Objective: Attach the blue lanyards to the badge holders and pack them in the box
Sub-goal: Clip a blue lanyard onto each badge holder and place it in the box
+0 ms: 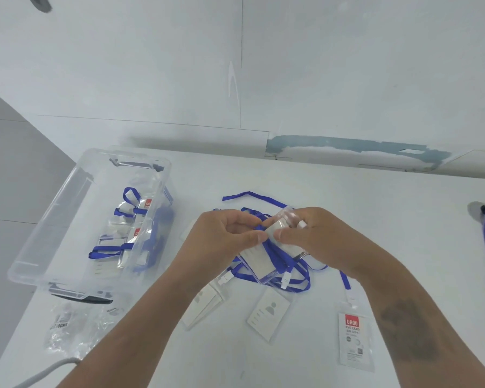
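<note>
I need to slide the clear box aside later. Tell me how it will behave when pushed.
The clear plastic box looks thin-walled and holds only a few badge holders with lanyards, so it is probably light and should slide easily on the smooth white table. Its low, wide shape makes tipping unlikely. The walls may flex a little if pressed near the rim.

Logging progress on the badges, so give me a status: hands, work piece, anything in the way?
Left hand pinches blue lanyard; right hand grips badge holder. Finished sets already in clear box. Loose holders and lanyards clutter table below.
</note>
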A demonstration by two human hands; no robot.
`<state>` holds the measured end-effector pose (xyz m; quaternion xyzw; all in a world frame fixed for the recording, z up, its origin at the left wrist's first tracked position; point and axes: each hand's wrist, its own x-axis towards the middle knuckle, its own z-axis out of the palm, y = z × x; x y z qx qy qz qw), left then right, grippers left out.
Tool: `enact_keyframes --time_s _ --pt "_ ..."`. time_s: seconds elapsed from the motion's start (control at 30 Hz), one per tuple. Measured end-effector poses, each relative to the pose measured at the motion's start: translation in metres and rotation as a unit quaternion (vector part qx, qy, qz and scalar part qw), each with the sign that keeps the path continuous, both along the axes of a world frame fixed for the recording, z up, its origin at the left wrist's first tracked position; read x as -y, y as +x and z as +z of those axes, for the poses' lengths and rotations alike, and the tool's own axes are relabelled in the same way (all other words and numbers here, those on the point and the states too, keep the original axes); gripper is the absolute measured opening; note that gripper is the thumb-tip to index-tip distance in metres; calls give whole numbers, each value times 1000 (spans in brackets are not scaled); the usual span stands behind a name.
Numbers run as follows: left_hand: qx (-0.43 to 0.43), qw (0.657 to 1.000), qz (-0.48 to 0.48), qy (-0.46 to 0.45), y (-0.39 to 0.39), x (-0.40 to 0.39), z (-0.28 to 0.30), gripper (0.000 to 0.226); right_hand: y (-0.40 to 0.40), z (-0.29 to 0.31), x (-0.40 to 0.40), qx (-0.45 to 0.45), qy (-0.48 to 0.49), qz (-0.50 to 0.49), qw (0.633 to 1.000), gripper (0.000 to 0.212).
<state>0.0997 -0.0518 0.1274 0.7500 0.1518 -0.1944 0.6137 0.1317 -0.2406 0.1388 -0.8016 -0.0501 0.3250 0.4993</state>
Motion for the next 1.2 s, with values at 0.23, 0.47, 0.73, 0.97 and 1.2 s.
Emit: enact_keyframes --time_s 0.23,0.47,0.73,0.97,1.2 --pt "-30 999 12 0 -3 0 -2 11 -9 -5 6 13 72 -144 987 17" --pt "0 983 182 -32 -8 0 1 8 -38 -13 -17 -42 144 -304 941 17" --pt "41 981 174 72 -15 -30 11 15 -56 10 -74 -78 113 -256 957 54" --pt "31 980 186 69 -25 -104 26 19 -61 20 -155 -60 130 -237 961 61" --pt "-54 977 197 -55 -24 -208 35 39 -66 15 -265 -53 131 -269 953 30"
